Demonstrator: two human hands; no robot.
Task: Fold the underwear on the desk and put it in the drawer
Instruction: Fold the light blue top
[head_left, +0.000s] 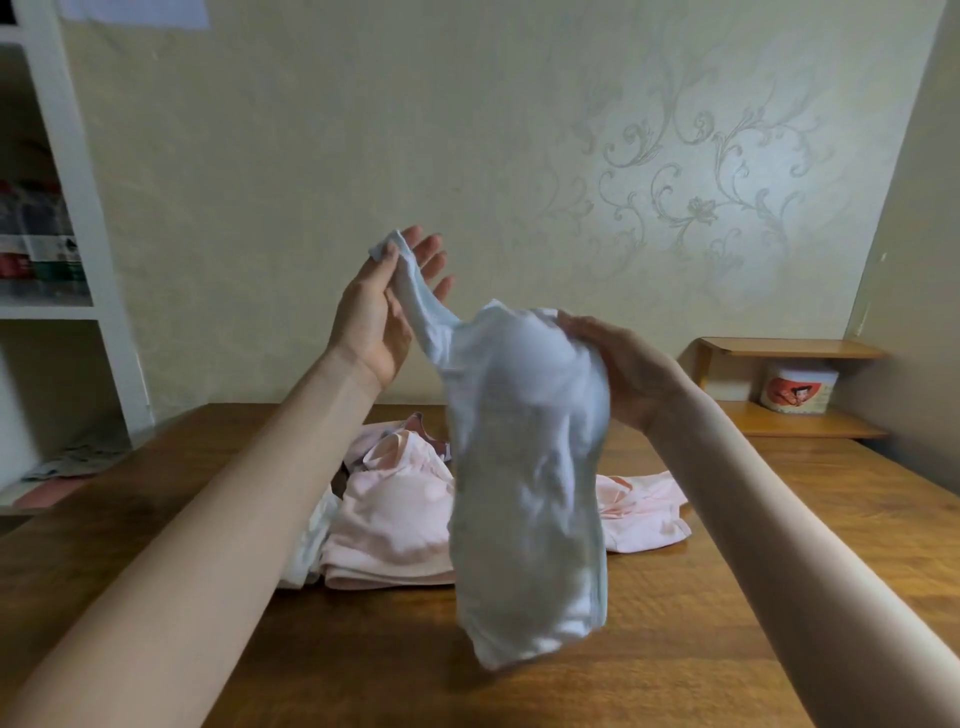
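Note:
A pale blue piece of underwear (524, 467) hangs in the air above the wooden desk (727, 597). My left hand (387, 306) pinches one stretched-out end of it between thumb and forefinger, the other fingers spread. My right hand (618, 364) grips the bunched top of the garment, which droops down and blurs with motion. Beneath it on the desk lies a heap of pink underwear (395, 514), with another pink piece (644, 512) to the right and a white one (311, 545) at the left edge of the heap. No drawer is in view.
A white shelf unit (78, 208) with books stands at the left, papers (78, 457) on its lower ledge. A small wooden shelf (789, 421) at the back right holds a white jar (797, 387). A patterned wall is behind the desk.

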